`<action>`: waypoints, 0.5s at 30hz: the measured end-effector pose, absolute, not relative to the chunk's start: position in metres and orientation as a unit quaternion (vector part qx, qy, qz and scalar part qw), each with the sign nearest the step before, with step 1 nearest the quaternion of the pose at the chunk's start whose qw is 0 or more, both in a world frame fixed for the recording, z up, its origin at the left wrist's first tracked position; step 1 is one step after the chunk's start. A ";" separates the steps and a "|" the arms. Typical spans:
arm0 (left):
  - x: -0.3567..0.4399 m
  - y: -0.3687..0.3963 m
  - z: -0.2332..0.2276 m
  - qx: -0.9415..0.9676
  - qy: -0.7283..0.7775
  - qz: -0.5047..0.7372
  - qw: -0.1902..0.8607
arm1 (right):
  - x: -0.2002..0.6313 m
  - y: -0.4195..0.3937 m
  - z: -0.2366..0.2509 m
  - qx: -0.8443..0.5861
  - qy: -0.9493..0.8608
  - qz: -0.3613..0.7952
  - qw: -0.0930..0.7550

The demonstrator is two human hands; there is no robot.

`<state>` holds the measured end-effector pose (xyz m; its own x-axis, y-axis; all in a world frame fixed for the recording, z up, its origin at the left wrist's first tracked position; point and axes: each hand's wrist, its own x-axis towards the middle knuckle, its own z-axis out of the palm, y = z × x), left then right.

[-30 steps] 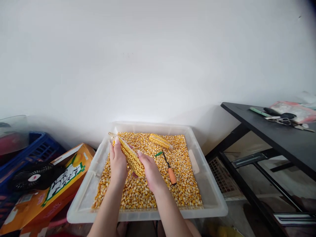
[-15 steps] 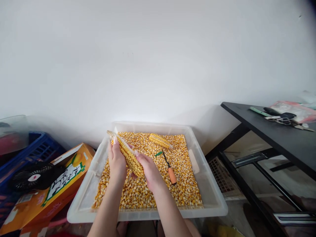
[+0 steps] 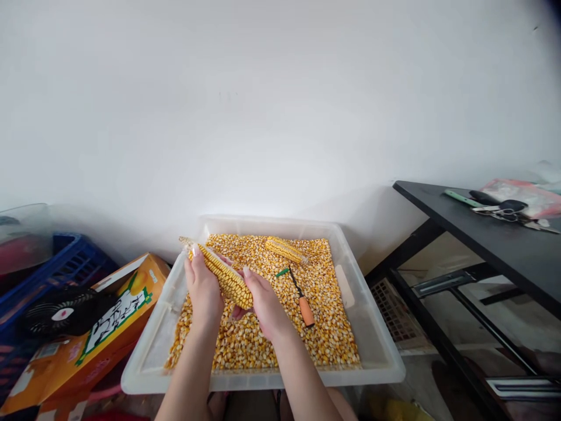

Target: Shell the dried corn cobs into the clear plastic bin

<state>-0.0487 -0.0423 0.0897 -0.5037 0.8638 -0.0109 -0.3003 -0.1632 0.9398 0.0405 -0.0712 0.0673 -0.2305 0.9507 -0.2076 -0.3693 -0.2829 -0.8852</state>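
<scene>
Both hands grip one yellow corn cob (image 3: 225, 279) above a plastic tub (image 3: 372, 327) of loose corn kernels (image 3: 258, 351). My left hand (image 3: 203, 292) is closed round its upper left part, thumb on top, near the dry, pale tip. My right hand (image 3: 264, 304) is closed on the lower right part, with some fingers hidden beneath. A second corn cob (image 3: 284, 250) lies on the kernels at the back. To the right of my right hand rests a tool with an orange handle (image 3: 306, 311) and a dark shaft; a small green piece (image 3: 283, 272) lies by its end.
On the left are an orange carton (image 3: 109, 327), a black fan (image 3: 56, 314) and a blue crate (image 3: 70, 248). A dark table (image 3: 477, 234) stands at right, bearing scissors (image 3: 504, 209) and a green-handled tool (image 3: 462, 198). A white wall (image 3: 280, 117) rises behind the tub.
The corn cob has turned in my hands, with its dry tip a little lower and farther left. Both hands still hold it; the tool and second cob stay put.
</scene>
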 end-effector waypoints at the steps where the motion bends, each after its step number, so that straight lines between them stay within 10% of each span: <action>1: -0.047 -0.043 0.090 0.281 0.491 0.716 0.410 | 0.039 -0.070 0.065 -0.415 -0.346 0.691 0.480; 15: -0.057 -0.032 0.085 0.198 0.476 0.745 0.424 | 0.045 -0.075 0.072 -0.345 -0.388 0.716 0.467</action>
<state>-0.0568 -0.0325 0.0846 -0.5627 0.8196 -0.1078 -0.4427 -0.1886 0.8766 0.0445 -0.0749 0.0717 -0.3256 0.9363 -0.1314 -0.4014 -0.2627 -0.8774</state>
